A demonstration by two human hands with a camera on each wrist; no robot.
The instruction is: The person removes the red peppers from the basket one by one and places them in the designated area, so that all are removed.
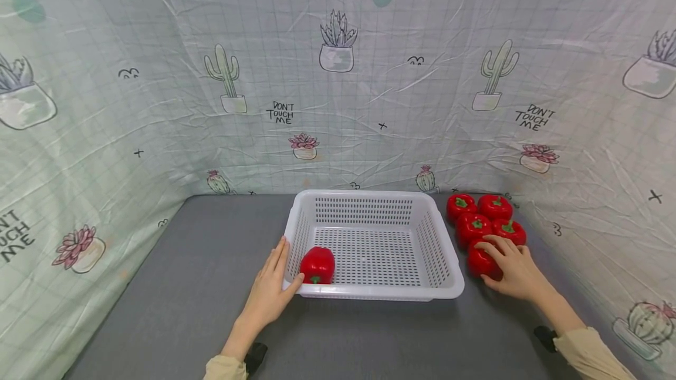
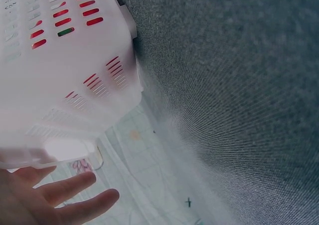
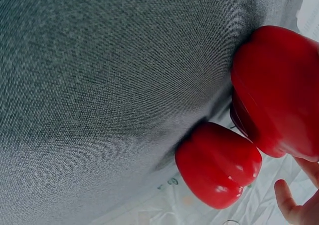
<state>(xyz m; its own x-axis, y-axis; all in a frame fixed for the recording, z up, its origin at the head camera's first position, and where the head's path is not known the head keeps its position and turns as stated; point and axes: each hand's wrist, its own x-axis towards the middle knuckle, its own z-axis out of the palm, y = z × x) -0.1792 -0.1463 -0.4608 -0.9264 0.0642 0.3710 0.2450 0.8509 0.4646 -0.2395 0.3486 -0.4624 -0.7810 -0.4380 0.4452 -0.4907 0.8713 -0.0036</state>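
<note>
A white perforated plastic basket (image 1: 377,292) stands on the table with one red bell pepper (image 1: 318,264) lying in its near left corner. My left hand (image 1: 270,291) rests on the basket's left rim near that corner, fingers straight along the side and thumb over the front edge. To the right of the basket, my right hand (image 1: 511,267) grips the nearest red bell pepper (image 1: 479,260), fingers curved over its top and thumb at its near side. In the right wrist view this gripped pepper (image 3: 279,85) is large, and another pepper (image 3: 218,164) sits beside it.
Several more red bell peppers (image 1: 472,227) cluster behind the right hand, at the table's back right. The grey table (image 1: 369,339) meets a cloth backdrop (image 1: 380,92) printed with cacti, which rises at the back and on both sides.
</note>
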